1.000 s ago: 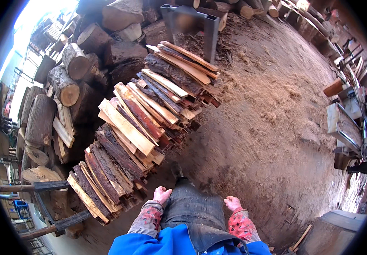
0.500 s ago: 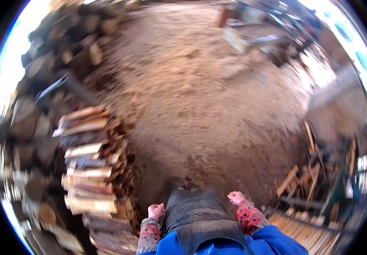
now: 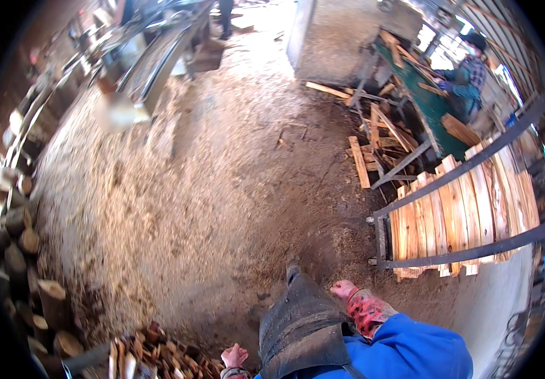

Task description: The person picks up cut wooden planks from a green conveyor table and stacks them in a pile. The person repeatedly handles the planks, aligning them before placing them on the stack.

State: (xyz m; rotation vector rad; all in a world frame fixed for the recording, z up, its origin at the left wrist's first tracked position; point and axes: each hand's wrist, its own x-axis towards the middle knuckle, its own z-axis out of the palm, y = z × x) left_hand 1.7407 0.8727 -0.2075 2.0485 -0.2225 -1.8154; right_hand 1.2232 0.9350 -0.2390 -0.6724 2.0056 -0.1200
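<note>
My right hand (image 3: 344, 289) hangs beside my dark apron (image 3: 301, 322), fingers curled, with nothing in it; a red patterned cuff and blue sleeve (image 3: 405, 344) follow it. My left hand (image 3: 234, 355) shows at the lower edge, next to the apron, just above the split firewood (image 3: 159, 357), and holds nothing. Whether its fingers are closed is hard to tell. My boot tip (image 3: 293, 270) stands on the sawdust floor (image 3: 222, 183).
A metal rack (image 3: 468, 208) full of split boards stands at the right. Loose planks (image 3: 373, 145) lie beyond it by a green machine (image 3: 430, 101) where another person (image 3: 465, 79) works. Stacked logs (image 3: 23, 252) line the left edge; machinery (image 3: 159, 50) stands far left.
The view has swung right: the firewood stack slid from the left side to the lower edge, and the board rack and green machine came into view. Both hands stay at my sides.
</note>
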